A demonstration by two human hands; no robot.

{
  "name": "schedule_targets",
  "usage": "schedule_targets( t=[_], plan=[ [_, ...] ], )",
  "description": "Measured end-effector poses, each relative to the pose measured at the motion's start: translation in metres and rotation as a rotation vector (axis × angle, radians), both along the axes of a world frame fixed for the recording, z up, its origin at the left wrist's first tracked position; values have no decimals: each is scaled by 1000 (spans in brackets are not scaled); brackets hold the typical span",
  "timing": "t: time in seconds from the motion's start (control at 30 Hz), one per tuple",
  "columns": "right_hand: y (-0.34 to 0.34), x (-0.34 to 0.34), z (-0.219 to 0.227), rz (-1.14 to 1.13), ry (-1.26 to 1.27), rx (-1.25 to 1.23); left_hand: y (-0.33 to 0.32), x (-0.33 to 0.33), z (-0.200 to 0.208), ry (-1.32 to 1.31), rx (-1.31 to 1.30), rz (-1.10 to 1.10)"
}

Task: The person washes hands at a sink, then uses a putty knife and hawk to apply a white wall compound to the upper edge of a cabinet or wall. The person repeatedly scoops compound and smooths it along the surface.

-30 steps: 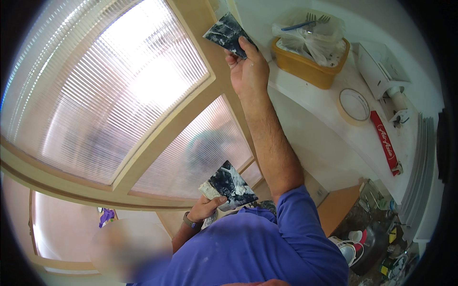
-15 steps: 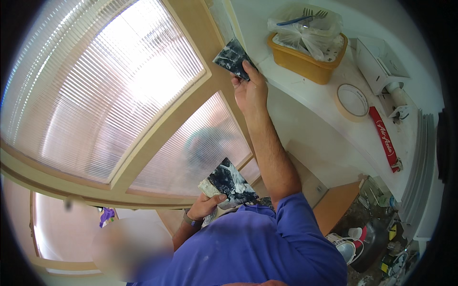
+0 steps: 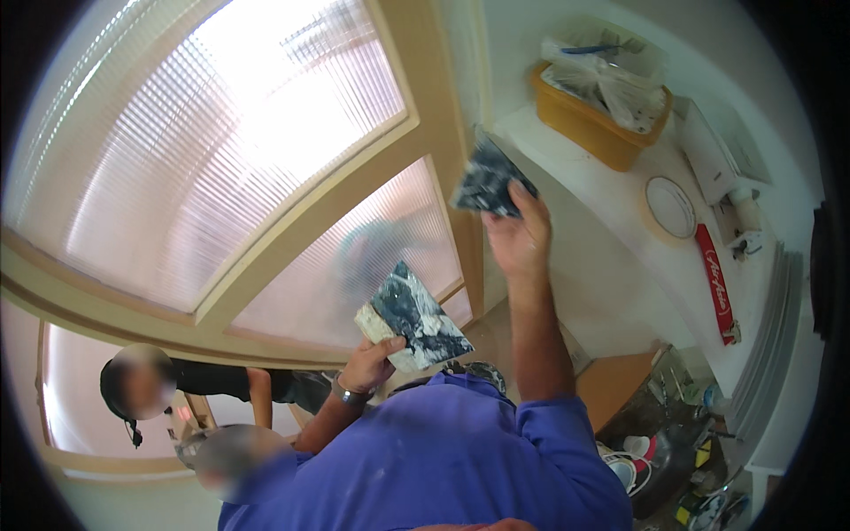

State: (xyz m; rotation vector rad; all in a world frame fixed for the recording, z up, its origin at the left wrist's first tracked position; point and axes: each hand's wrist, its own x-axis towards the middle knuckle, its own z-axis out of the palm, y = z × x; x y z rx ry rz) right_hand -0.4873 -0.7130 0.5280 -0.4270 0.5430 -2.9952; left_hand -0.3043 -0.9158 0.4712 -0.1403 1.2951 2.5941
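My right hand (image 3: 521, 241) is closed on a dark, flat filler scraper (image 3: 492, 182) smeared with white, thumb on its face. It is raised by the pale strip of wall right of the wooden frame (image 3: 440, 124). Lower down and nearer my body, my left hand (image 3: 370, 365) grips a second filler scraper (image 3: 423, 320) by its pale, crusted edge. Thick white paste lies across that scraper's dark face. The two scrapers are apart.
Ribbed translucent panes (image 3: 266, 115) fill the frame on the left. A white shelf at right bears a yellow tub (image 3: 589, 128) with a plastic bag, a tape roll (image 3: 670, 207) and a red strap (image 3: 715, 281). Tools and buckets crowd the floor below. Another person (image 3: 212, 379) is at lower left.
My right hand has drawn its scraper down and back from the edge of the frame. My left hand's scraper has risen slightly. The view has shifted, and another person now shows at lower left.
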Motion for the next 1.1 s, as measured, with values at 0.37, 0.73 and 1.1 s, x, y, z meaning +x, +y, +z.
schedule_targets(
  t=[0.37, 0.73, 1.1],
  plan=[
    [-2, -5, 30, -194, -1, 112, 6, -17, -8, -46, 128, -92],
    [-47, -71, 97, -196, 72, -131, -5, -8, -6, -64, 37, -90],
    [-50, -81, 115, -170, 108, -172, -9, -5, -9, -42, 8, -47]
  ],
)
